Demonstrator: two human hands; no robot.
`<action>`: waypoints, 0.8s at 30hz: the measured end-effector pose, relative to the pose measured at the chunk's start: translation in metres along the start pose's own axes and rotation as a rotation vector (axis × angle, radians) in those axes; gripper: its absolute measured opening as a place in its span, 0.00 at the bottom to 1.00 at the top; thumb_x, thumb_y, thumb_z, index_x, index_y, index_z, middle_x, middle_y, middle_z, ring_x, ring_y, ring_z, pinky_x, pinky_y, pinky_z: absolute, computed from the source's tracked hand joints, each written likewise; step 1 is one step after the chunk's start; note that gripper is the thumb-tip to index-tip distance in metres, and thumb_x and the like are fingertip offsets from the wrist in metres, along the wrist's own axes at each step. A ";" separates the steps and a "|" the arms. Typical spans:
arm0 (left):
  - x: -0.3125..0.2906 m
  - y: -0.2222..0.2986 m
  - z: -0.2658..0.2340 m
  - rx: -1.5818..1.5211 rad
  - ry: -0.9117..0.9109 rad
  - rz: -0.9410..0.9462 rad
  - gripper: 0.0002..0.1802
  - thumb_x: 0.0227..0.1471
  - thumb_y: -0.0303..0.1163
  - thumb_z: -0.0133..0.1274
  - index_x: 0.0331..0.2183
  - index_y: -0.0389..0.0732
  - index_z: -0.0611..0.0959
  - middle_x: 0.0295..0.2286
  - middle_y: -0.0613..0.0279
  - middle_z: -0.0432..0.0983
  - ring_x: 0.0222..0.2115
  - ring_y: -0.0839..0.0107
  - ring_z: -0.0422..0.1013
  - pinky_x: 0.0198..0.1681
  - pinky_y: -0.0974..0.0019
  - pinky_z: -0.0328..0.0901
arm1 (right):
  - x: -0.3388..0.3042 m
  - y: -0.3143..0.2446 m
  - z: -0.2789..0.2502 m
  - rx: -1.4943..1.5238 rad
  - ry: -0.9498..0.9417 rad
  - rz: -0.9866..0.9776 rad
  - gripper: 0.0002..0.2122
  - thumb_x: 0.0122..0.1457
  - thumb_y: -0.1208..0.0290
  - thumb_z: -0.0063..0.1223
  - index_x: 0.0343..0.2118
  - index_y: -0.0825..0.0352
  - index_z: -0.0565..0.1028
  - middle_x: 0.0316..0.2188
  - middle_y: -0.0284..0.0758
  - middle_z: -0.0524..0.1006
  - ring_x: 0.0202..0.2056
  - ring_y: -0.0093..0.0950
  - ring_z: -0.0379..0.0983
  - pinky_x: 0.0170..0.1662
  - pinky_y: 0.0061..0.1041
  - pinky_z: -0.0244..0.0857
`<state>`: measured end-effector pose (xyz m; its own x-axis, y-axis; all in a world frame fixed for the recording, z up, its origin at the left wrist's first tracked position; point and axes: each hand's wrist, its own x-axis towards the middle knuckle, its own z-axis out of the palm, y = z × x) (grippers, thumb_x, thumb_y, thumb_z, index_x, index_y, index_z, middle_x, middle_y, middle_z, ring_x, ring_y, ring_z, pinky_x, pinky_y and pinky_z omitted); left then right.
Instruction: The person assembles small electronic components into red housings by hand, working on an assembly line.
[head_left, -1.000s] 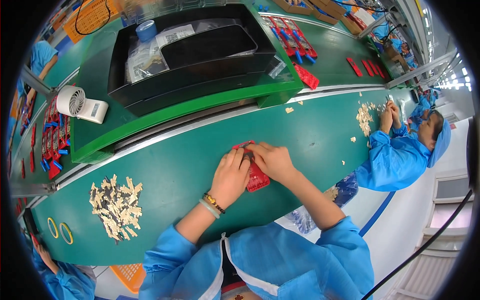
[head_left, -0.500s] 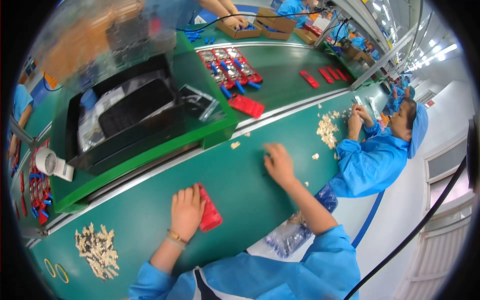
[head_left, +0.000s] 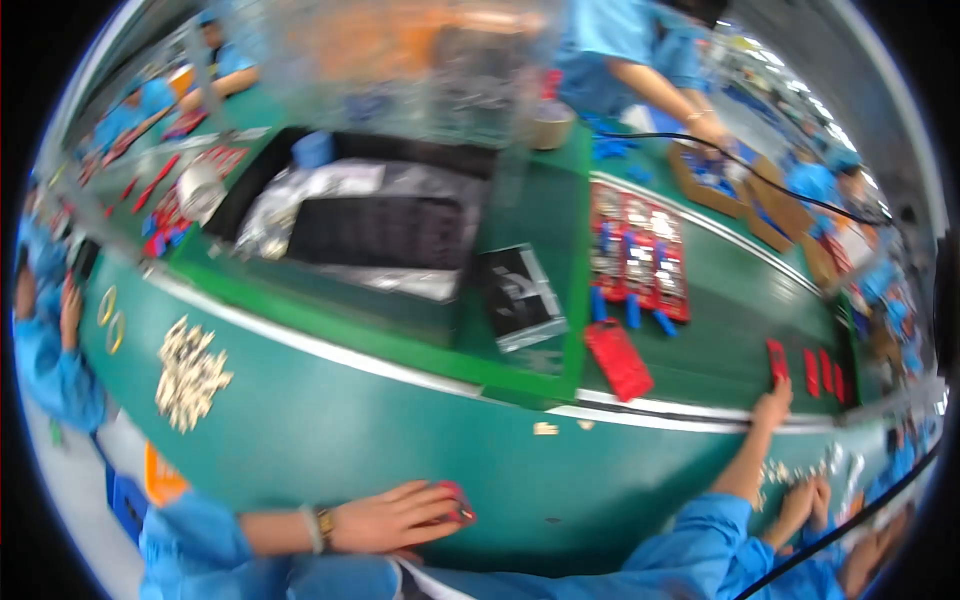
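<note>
At the near edge of the green table my left hand (head_left: 385, 520) lies over a red flat plastic case (head_left: 460, 503), fingers curved across it. Most of that case is hidden beneath the hand. My right hand (head_left: 772, 403) is stretched far to the right, over the belt's metal rail. Its fingers close on the near end of another red case (head_left: 777, 358) lying on the belt; blur hides the exact grip. Beyond it, several similar red cases (head_left: 811, 372) lie in a row.
A green-edged stand holds a black tray (head_left: 470, 150) of bags. Red cases with metal parts and blue pieces (head_left: 640, 250) lie on the belt, beside a lone red case (head_left: 620, 360). Cream-coloured small parts (head_left: 190, 375) are heaped left. A co-worker's hands (head_left: 800, 505) are close at right.
My right hand has moved from above the table out to a red case on the belt. My left hand stays on its case. The head view has swung to the right.
</note>
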<state>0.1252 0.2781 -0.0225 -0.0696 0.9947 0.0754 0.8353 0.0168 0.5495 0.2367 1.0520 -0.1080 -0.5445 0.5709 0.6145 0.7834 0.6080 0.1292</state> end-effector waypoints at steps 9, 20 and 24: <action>0.307 -0.045 0.069 0.688 0.578 0.132 0.28 0.49 0.34 0.43 0.52 0.32 0.68 0.53 0.47 0.62 0.57 0.51 0.56 0.62 0.46 0.46 | -0.034 -0.055 -0.052 0.021 -0.070 0.080 0.17 0.55 0.73 0.45 0.48 0.66 0.70 0.38 0.43 0.74 0.39 0.44 0.71 0.41 0.41 0.65; -0.089 -0.020 -0.062 0.186 0.543 -0.460 0.08 0.44 0.31 0.51 0.30 0.41 0.75 0.28 0.55 0.73 0.29 0.57 0.73 0.29 0.57 0.69 | -0.259 -0.200 -0.289 0.839 -0.095 0.025 0.09 0.57 0.77 0.52 0.40 0.73 0.74 0.42 0.43 0.73 0.44 0.37 0.69 0.49 0.30 0.63; -0.226 -0.075 -0.100 0.244 0.583 -0.815 0.12 0.40 0.29 0.59 0.32 0.43 0.78 0.30 0.59 0.72 0.34 0.58 0.70 0.37 0.59 0.66 | -0.350 -0.307 -0.392 0.945 -0.076 -0.289 0.10 0.47 0.81 0.60 0.35 0.68 0.76 0.30 0.38 0.74 0.31 0.32 0.71 0.34 0.26 0.65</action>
<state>0.0235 0.0422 0.0025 -0.8637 0.4694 0.1833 0.4994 0.7489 0.4356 0.3040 0.4498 -0.0576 -0.7206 0.3453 0.6013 0.0743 0.9006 -0.4282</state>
